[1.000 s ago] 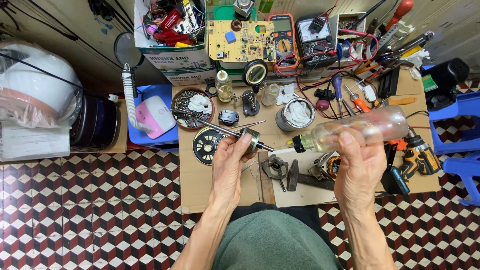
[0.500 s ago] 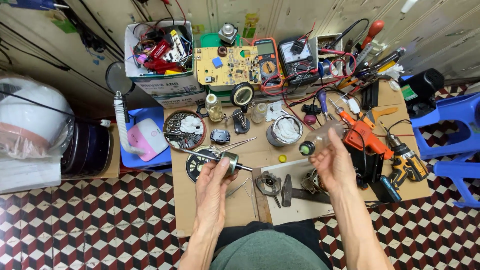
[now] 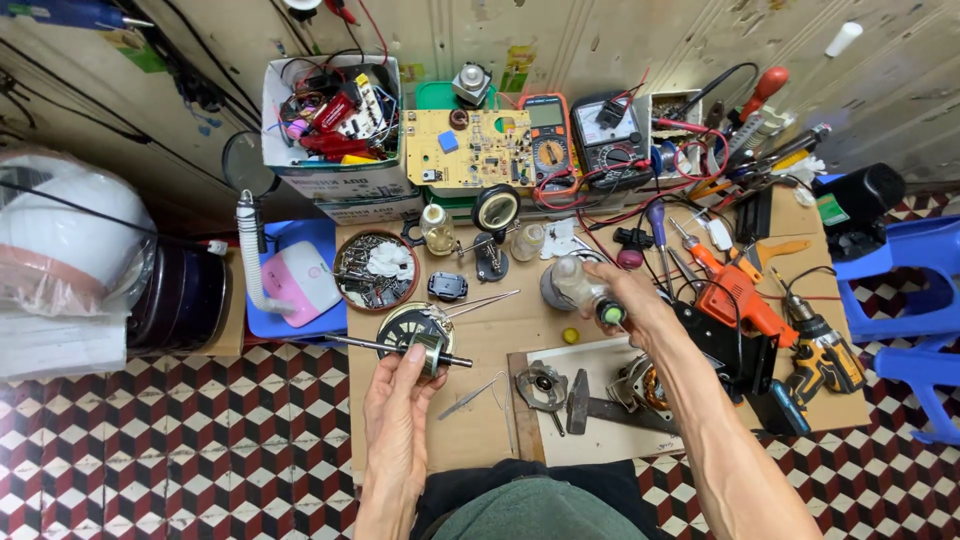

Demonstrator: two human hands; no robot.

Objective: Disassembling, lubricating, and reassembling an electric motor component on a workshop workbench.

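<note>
The left hand [image 3: 400, 400] is closed around a small motor rotor [image 3: 428, 350] with a thin metal shaft, held just above the near left part of the wooden bench [image 3: 480, 450]. The right hand [image 3: 640, 305] reaches further out over the bench's middle, gripping a clear plastic bottle [image 3: 580, 288] with a green cap, tilted on its side. A hammer [image 3: 585, 405] lies near the body, between the two arms.
</note>
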